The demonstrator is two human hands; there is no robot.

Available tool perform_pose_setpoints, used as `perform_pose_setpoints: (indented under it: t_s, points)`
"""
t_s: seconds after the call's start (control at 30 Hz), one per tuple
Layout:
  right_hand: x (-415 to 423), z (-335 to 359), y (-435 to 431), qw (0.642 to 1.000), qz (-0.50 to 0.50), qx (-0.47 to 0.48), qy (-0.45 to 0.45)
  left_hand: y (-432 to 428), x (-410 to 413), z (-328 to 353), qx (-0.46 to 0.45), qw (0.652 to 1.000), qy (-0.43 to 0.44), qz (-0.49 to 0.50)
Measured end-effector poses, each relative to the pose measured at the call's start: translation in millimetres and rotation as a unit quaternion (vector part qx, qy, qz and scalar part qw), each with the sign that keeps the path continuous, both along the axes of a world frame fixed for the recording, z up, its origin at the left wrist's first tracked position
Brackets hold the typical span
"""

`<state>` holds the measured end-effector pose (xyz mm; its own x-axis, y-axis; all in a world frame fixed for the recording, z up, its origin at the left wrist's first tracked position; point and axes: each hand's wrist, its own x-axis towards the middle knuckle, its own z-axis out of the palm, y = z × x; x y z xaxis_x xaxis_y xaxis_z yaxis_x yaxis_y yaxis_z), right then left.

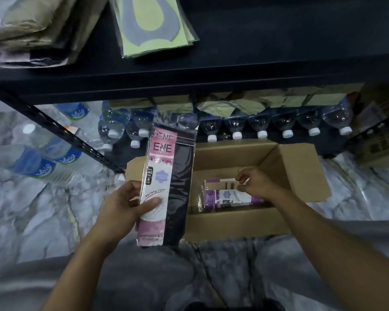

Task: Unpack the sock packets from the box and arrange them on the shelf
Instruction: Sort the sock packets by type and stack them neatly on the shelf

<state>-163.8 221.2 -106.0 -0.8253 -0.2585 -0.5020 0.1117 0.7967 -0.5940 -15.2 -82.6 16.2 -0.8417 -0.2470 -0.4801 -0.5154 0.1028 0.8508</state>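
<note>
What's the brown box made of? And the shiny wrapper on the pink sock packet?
The box looks like plain brown cardboard: matte, with folded flaps. The pink sock packet in the left hand seems wrapped in clear glossy plastic film: light glints off it and its top edge is see-through. The label inside is probably printed card.

Bare forearms (81,254), grey trousers (148,279) over both legs.

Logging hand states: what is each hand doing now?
Left hand: holding the pink sock packet.
Right hand: fingers curled over the purple packet; grip cannot be told.
</note>
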Motion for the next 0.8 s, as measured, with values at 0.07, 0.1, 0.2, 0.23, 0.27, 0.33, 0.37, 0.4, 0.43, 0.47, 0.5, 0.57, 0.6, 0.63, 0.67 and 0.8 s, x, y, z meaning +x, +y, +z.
perform_pose_setpoints:
  t_s: [0.07,0.1,0.2,0.23,0.27,0.33,0.37,0.4,0.43,0.47,0.5,0.57,0.6,0.63,0.67,0.8]
  points:
    - [-4.4,-8.6,-4.6,0.998,0.025,0.036,-0.034,-0.5,-0.9,-6.7,0.013,1.000,-0.006,0.008]
    - [-7.4,-12.1,-6.8,0.997,0.040,0.056,-0.043,-1.3,-2.1,-9.0,0.019,1.000,-0.008,0.012]
    - [-21.3,-24.2,-13.5,0.987,0.102,0.124,-0.024,-8.5,-7.0,-17.8,0.028,0.999,-0.012,0.013]
    - [-26.7,-29.2,-15.8,0.982,0.120,0.145,-0.015,-11.1,-8.6,-20.9,0.029,0.999,-0.015,0.012]
    - [-31.7,-34.5,-18.2,0.978,0.132,0.162,-0.013,-13.2,-10.1,-23.8,0.030,0.999,-0.018,0.011]
    - [-39.8,-45.9,-22.3,0.970,0.150,0.190,-0.018,-15.6,-12.4,-28.9,0.030,0.999,-0.024,0.008]
    - [-42.9,-52.6,-23.9,0.968,0.150,0.201,-0.023,-16.0,-13.6,-30.2,0.030,0.999,-0.027,0.008]
    - [-45.0,-58.8,-25.2,0.965,0.148,0.215,-0.029,-16.5,-14.5,-30.9,0.030,0.999,-0.029,0.010]
    - [-46.4,-65.4,-25.5,0.962,0.148,0.227,-0.036,-17.1,-15.6,-31.5,0.029,0.999,-0.028,0.011]
    - [-47.1,-72.3,-24.9,0.959,0.149,0.236,-0.043,-17.8,-16.6,-32.3,0.028,0.999,-0.028,0.011]
    - [-47.2,-80.1,-23.8,0.956,0.154,0.244,-0.051,-18.2,-17.7,-33.1,0.025,0.999,-0.028,0.010]
    - [-45.2,-92.9,-21.6,0.950,0.171,0.256,-0.056,-19.3,-19.1,-34.6,0.021,0.999,-0.030,0.009]
    - [-43.7,-95.4,-21.8,0.946,0.183,0.263,-0.053,-19.4,-20.2,-34.9,0.019,0.999,-0.029,0.010]
    - [-42.8,-96.7,-22.4,0.942,0.193,0.272,-0.043,-19.0,-21.5,-35.3,0.017,0.999,-0.029,0.011]
    - [-41.8,-98.5,-22.3,0.940,0.198,0.276,-0.030,-18.4,-22.6,-35.6,0.017,0.999,-0.031,0.012]
    - [-34.4,-106.2,-18.6,0.939,0.206,0.272,-0.037,-15.8,-25.4,-37.4,0.020,0.999,-0.043,0.010]
